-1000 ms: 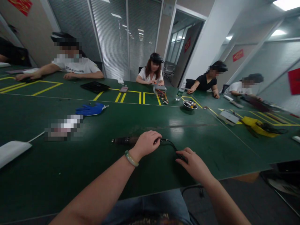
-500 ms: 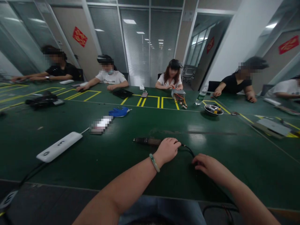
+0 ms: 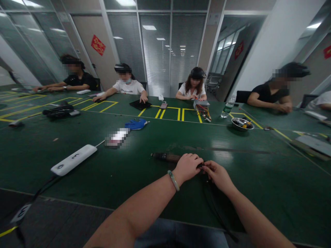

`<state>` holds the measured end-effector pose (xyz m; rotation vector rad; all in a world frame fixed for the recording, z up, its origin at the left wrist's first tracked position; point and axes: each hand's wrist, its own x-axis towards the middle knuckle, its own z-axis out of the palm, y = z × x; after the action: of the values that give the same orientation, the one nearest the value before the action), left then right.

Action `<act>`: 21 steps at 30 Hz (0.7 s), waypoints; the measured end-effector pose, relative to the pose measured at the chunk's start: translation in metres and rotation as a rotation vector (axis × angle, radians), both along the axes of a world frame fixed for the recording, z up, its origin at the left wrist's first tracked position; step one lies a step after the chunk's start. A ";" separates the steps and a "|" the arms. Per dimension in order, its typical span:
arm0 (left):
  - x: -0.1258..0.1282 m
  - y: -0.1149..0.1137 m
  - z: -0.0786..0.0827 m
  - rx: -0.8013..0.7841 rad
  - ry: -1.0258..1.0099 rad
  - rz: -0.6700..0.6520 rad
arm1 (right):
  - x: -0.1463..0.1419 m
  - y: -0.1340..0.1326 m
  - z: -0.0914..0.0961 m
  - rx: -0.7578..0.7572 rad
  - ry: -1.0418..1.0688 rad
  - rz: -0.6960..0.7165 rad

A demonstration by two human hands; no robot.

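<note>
My left hand (image 3: 188,166) lies closed over the rear end of a dark, rod-shaped tool (image 3: 165,157) that rests on the green table (image 3: 129,165). A green bangle (image 3: 173,180) circles that wrist. My right hand (image 3: 216,175) sits right beside the left, fingers pinched on the black cable (image 3: 212,199) where it leaves the tool. The cable runs back toward me over the table edge.
A white power strip (image 3: 73,159) lies at the left, a blue glove (image 3: 136,124) and a blurred item (image 3: 117,137) further back. A metal bowl (image 3: 242,124), a water bottle (image 3: 227,107) and a wired box (image 3: 202,106) stand beyond. Several people sit round the table's far side.
My right hand has slid left along the cable until it meets the left hand at the tool's end. The view has swung left, and the power strip has come into sight.
</note>
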<state>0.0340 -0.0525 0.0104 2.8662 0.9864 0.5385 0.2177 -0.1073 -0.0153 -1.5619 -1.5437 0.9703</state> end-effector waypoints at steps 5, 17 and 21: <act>0.004 0.003 -0.003 -0.009 -0.017 0.026 | 0.005 0.009 -0.002 0.063 0.006 -0.064; 0.001 0.004 -0.004 -0.014 -0.065 0.000 | 0.016 0.009 -0.017 0.073 -0.017 -0.042; 0.000 0.005 -0.001 -0.011 -0.046 -0.004 | 0.016 0.008 -0.016 0.078 -0.078 -0.049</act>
<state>0.0344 -0.0472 0.0094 2.8321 0.9734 0.5945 0.2340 -0.0996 -0.0311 -1.5916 -1.5705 0.8205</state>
